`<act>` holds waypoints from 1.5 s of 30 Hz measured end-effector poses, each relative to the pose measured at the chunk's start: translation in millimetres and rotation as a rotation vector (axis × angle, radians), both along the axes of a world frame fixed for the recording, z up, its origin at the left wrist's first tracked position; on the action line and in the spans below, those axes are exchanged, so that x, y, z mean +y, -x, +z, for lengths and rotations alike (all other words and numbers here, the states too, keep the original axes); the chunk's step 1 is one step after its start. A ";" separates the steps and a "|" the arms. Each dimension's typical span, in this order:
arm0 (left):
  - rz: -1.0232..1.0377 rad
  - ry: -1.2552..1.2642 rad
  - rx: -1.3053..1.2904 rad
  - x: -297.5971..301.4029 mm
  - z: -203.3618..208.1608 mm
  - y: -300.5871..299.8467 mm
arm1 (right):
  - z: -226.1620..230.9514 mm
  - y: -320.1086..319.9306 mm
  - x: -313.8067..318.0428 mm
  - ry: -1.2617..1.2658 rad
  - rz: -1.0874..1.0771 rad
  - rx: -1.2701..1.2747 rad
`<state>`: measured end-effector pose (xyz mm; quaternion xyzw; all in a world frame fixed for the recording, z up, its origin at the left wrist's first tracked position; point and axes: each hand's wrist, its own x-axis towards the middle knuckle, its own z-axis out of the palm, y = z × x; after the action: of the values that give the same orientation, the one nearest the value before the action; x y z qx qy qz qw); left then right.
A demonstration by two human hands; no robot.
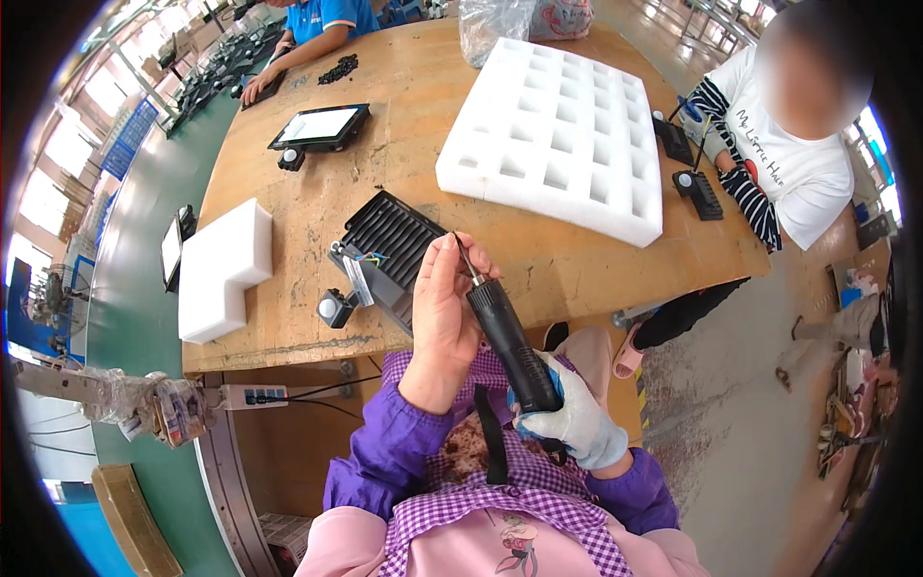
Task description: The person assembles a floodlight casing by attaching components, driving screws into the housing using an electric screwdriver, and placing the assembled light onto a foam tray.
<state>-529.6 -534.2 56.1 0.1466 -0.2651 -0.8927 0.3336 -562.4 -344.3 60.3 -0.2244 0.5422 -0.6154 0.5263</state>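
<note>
My right hand (577, 413), in a white work glove, wraps round the black body of an electric screwdriver (510, 341). The tool tilts up and away, its metal bit pointing toward my left hand (448, 288). That hand is bare, its fingers pinched together at the bit's tip; what small thing they hold there is hidden. Just beyond it on the table lies a black finned lamp housing (389, 236), with coloured wires (370, 257) and a clear strip beside the fins. A motion sensor with a white dome (332, 308) sits at the housing's near left.
A white foam tray (558, 135) with square pockets covers the table's right side. Foam blocks (223, 269) stand at the left edge, beside a lamp (175, 248). Another lamp (320, 128) lies farther back. Co-workers sit at the far left and right, the right one handling black lamp parts (697, 192).
</note>
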 end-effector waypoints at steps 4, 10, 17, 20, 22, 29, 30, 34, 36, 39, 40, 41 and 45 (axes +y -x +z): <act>-0.001 -0.024 -0.064 2.0 4.0 0.8 | -2.8 4.2 0.4 -0.005 0.008 0.007; -0.079 -0.208 -0.026 -2.2 -0.8 9.3 | -10.8 10.5 6.8 0.066 -0.061 -0.139; 0.013 0.420 -0.282 1.2 -63.9 48.7 | -14.7 27.4 26.6 0.037 -0.121 -0.142; 0.083 1.432 -0.591 5.8 -69.5 57.7 | -18.5 31.1 36.8 0.080 -0.197 -0.196; 0.108 1.554 -0.591 13.9 -63.8 59.4 | -18.1 32.3 42.8 0.061 -0.213 -0.177; -0.031 1.433 -0.508 6.2 -60.7 48.9 | -26.2 39.4 57.4 0.041 -0.186 -0.122; -0.035 1.425 -0.502 -0.9 -54.5 42.9 | -27.5 40.3 59.9 0.043 -0.196 -0.128; 0.183 1.512 -0.647 -21.1 -18.2 30.9 | -32.0 42.4 66.3 0.054 -0.211 -0.124; 0.275 1.720 -0.744 -24.3 -4.3 28.0 | -33.3 44.8 68.8 0.066 -0.217 -0.125; 0.211 1.935 -0.742 -33.2 -10.3 21.0 | -33.3 48.6 71.8 0.029 -0.179 -0.146; 0.179 2.026 -0.801 -30.8 -10.8 19.4 | -33.4 49.5 73.2 0.031 -0.166 -0.161; 0.174 2.027 -0.803 -30.2 -12.7 20.1 | -34.0 50.0 74.9 0.032 -0.154 -0.177; 0.132 2.248 -0.768 -31.7 -23.3 24.6 | -38.9 50.6 79.5 0.033 -0.129 -0.162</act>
<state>-554.3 -565.9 32.9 0.0429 -0.9740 -0.0386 0.2191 -613.0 -264.8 21.4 -0.1471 0.5010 -0.6730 0.5238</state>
